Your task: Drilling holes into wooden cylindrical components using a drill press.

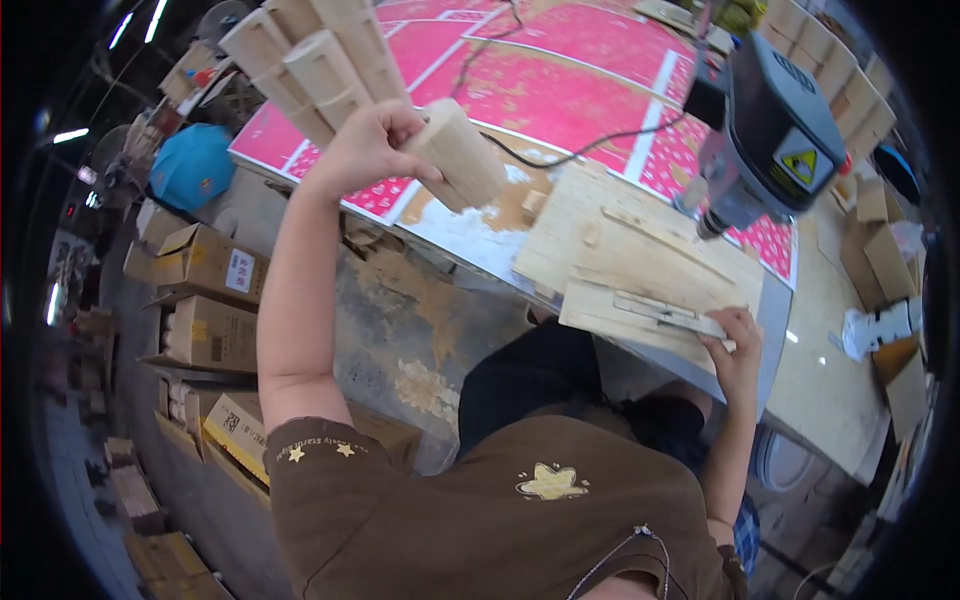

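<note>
Just above centre of the frame, the left hand is raised, its fingers wrapped around a pale wooden block. At centre right the right hand rests with curled fingers on the near edge of a plywood jig, under a grey drill press. More wooden blocks are stacked at upper left. The bench has a pink printed covering. Open cardboard boxes, contents unclear, stand on the concrete floor at left.
</note>
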The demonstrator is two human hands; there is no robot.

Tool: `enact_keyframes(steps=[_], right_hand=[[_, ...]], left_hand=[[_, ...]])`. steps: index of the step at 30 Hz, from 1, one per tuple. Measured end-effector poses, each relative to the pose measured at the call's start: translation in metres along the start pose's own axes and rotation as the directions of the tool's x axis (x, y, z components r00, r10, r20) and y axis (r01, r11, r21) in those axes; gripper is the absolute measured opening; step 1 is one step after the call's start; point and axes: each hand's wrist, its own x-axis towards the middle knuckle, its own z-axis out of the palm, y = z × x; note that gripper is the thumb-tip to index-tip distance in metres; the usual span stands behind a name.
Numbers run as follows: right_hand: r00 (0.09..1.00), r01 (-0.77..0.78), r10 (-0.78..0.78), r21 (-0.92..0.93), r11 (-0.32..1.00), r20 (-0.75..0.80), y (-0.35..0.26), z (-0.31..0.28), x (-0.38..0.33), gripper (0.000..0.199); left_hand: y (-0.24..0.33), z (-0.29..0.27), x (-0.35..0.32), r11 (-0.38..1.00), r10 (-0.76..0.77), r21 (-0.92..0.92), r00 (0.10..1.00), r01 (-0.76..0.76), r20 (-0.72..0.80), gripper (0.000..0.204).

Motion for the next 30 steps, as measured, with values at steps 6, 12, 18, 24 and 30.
enact_keyframes(steps=[6, 12, 18, 24, 30], right_hand=[[0.992, -0.123, 0.125, 0.099, 0.987, -0.009, 0.004, 0.009, -0.004, 0.027], [0.989, -0.139, 0.144, 0.123, 0.983, -0.029, 0.000, 0.013, -0.002, 0.026], [0.988, -0.149, 0.154, 0.105, 0.983, -0.032, -0.002, 0.014, -0.003, 0.027], [0.983, -0.174, 0.178, 0.081, 0.981, -0.037, -0.006, 0.014, -0.001, 0.027], [0.982, -0.177, 0.183, 0.117, 0.977, -0.046, -0.009, 0.015, 0.000, 0.026]], left_hand=[[0.028, -0.110, 0.038, 0.796, 0.090, 0.599, 0.962, 0.087, -0.260, 0.035], [0.027, -0.179, 0.094, 0.599, -0.048, 0.717, 0.911, 0.355, -0.410, 0.039], [-0.001, -0.205, 0.134, 0.539, -0.117, 0.687, 0.851, 0.487, -0.512, 0.040], [-0.024, -0.225, 0.155, 0.442, -0.128, 0.716, 0.828, 0.540, -0.546, 0.040], [-0.029, -0.217, 0.140, 0.378, 0.025, 0.779, 0.835, 0.501, -0.549, 0.032]])
